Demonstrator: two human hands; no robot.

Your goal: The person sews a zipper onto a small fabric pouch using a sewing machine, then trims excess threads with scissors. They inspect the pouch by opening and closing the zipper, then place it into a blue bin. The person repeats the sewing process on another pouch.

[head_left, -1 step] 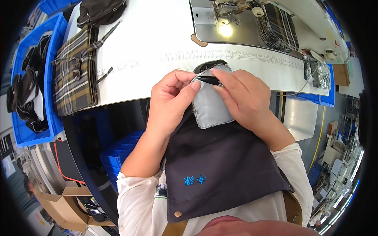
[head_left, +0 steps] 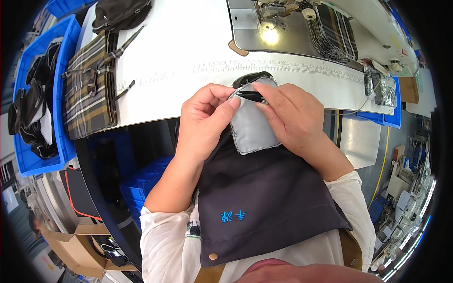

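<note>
Both hands hold a small pouch with its silvery grey lining outward and dark stitched edges. It hangs over the table's front edge, above my dark apron. My left hand is closed, thumb and forefinger pinching the pouch's upper left corner. My right hand pinches its upper right side, thumb below a black zipper opening and forefinger above. A small metal piece, perhaps the zipper slider, shows beside the right fingers. Behind the fingers, a dark zippered edge of the pouch curves up over the tabletop.
A sewing machine stands at the far right of the white table, with plaid strips beside it. Folded plaid pieces lie at left, next to a blue bin of dark pouches. Clear plastic packets sit at the right edge.
</note>
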